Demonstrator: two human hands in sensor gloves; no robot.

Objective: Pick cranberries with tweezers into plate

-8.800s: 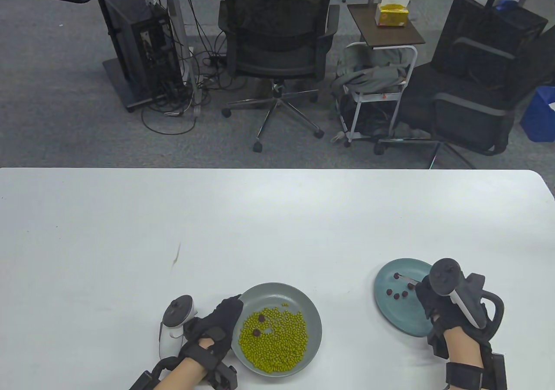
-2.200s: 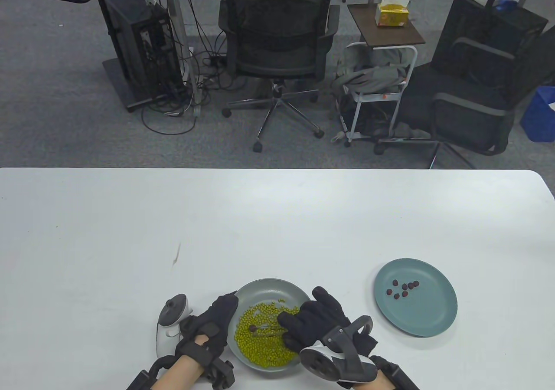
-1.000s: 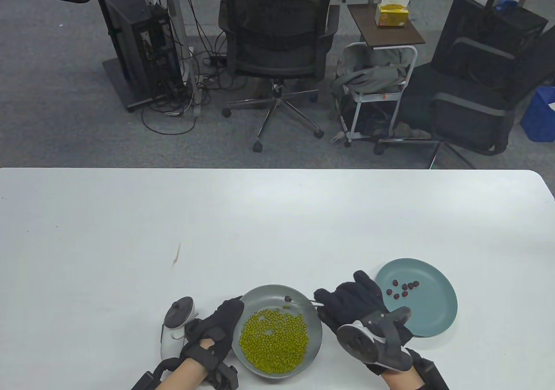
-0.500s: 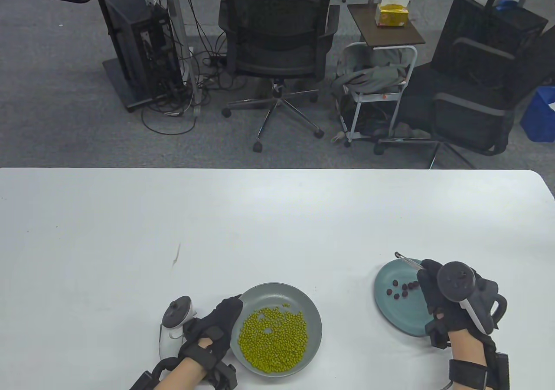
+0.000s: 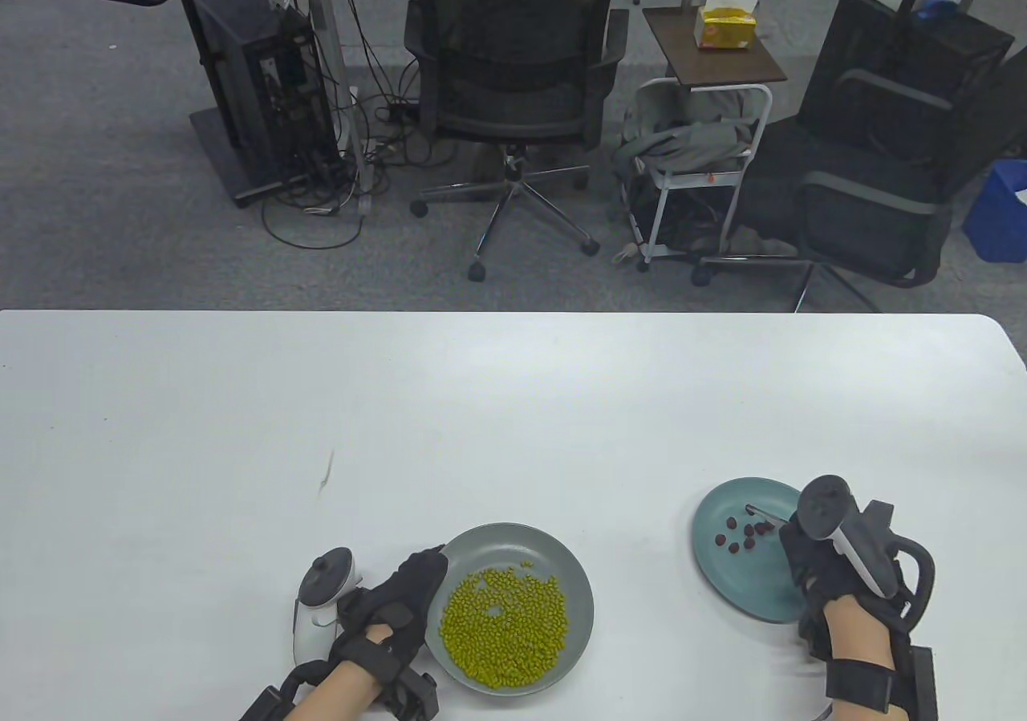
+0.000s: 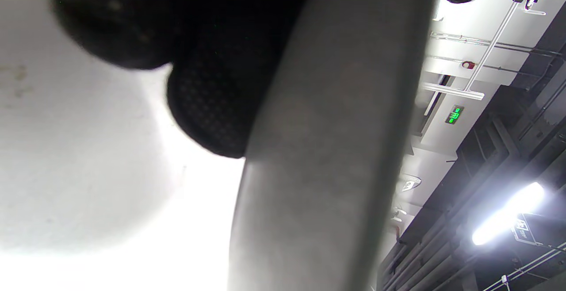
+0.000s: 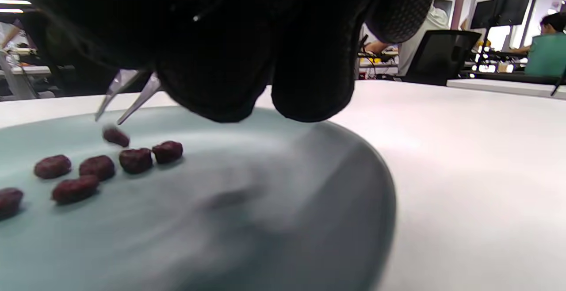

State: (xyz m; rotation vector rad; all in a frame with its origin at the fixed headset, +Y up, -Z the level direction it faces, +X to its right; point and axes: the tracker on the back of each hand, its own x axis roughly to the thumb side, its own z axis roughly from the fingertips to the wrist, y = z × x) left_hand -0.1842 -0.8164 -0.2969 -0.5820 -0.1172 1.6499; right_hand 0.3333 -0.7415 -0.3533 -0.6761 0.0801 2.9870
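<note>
Now, on the white counter (image 5: 513, 400), the left hand (image 5: 401, 593) grips the bean plate's (image 5: 579, 593) left rim. Over the teal plate (image 5: 746, 593) at right, the right hand (image 5: 810, 561) pinches tweezers (image 7: 128, 94), tips apart; a cranberry (image 7: 116, 136) sits just below them. Release low, judging by that blurred cranberry, so it stays among the others.

From my left wrist I can see a green lit sign (image 6: 454, 115) hanging from the ceiling, but its characters are too small for me to make out. The yellow tissue box (image 5: 725, 22) on the side table past my table carries print I cannot read. I find no other writing.
</note>
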